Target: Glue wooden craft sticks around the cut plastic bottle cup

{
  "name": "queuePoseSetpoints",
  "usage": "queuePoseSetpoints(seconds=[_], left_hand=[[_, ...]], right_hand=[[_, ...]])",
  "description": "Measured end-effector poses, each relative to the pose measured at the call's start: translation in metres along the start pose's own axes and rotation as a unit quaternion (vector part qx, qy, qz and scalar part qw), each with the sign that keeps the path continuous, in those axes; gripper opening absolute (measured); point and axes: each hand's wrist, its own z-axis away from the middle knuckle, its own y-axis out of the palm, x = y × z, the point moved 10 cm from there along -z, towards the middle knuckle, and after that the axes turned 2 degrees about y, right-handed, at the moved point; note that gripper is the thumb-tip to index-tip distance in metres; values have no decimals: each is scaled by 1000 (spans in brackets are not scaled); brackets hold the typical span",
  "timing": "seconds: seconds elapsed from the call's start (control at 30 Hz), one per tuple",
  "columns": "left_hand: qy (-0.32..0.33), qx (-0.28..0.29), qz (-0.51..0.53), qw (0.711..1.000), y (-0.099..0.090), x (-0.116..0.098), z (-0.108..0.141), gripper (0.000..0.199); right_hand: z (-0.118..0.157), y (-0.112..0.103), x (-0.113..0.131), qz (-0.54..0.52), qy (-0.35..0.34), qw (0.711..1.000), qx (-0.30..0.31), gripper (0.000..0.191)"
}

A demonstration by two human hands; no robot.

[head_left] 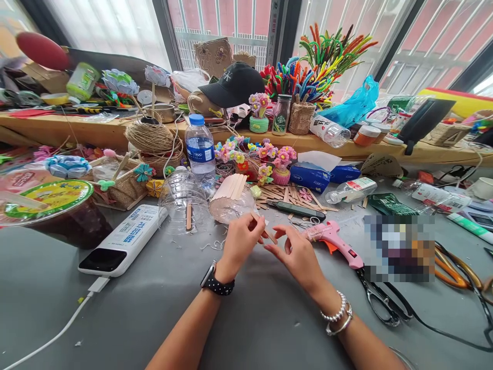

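Note:
My left hand (243, 237) pinches a wooden craft stick (270, 237) that slants down toward the right. Thumb and fingers of my right hand (296, 247) are apart close to the stick's lower end; whether they touch it is hard to see. Behind my left hand lies a clear plastic bottle piece (231, 209) with a row of craft sticks (232, 187) laid side by side on top. Left of it is another cut clear bottle (182, 205) with a single stick against it. A pink hot glue gun (334, 239) rests just right of my right hand.
A power bank (125, 239) and a lidded cup (57, 210) stand at left. Loose sticks, a utility knife (296, 209) and a water bottle (199, 151) are behind. Black-handled scissors (383, 303) and a cord lie at right. A crowded wooden shelf (239, 134) runs along the back.

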Motion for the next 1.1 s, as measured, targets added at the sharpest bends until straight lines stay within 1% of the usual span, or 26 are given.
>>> queuePoseSetpoints(seconds=[0.13, 0.23, 0.33, 0.4, 0.47, 0.53, 0.6, 0.67, 0.7, 0.73, 0.8, 0.87, 0.93, 1.0, 1.1], left_hand=[[-39, 91, 38, 994, 12, 8, -1, 27], [-52, 126, 43, 990, 11, 11, -2, 23], [-55, 149, 48, 986, 8, 12, -2, 22], [-62, 186, 48, 979, 13, 15, 1, 22], [-84, 200, 28, 976, 15, 22, 3, 21], [-100, 200, -7, 975, 16, 29, 3, 20], [-111, 194, -50, 973, 16, 34, 4, 19], [-109, 188, -88, 972, 16, 34, 4, 18], [-100, 189, -119, 970, 17, 33, 4, 18], [-82, 189, -162, 965, 17, 30, 3, 18], [-30, 179, -243, 953, 18, 20, 1, 16], [5, 172, -302, 938, 20, 14, 1, 14], [16, 177, -337, 925, 22, 13, 1, 15], [23, 186, -355, 916, 24, 14, 2, 14], [39, 203, -363, 909, 26, 16, 3, 9]], right_hand=[[-1, 2, 2, 36, -23, 999, 16, 14], [-3, 2, 0, 61, -35, 997, 34, 14], [-5, 7, -1, 83, -47, 992, 80, 18], [-6, 6, -3, 88, -41, 991, 96, 19], [-8, -5, -6, 86, -29, 992, 82, 20], [-9, -30, -15, 85, -5, 996, 35, 25], [-8, -63, -33, 91, 47, 994, -42, 35], [-1, -96, -54, 116, 107, 979, -130, 37], [3, -107, -63, 133, 125, 971, -157, 38], [5, -111, -69, 144, 133, 968, -158, 40], [8, -110, -79, 154, 141, 966, -149, 41], [9, -107, -82, 165, 139, 965, -147, 41], [10, -106, -82, 181, 139, 962, -150, 41], [11, -105, -86, 202, 152, 958, -140, 40], [13, -101, -104, 231, 182, 951, -91, 43]])
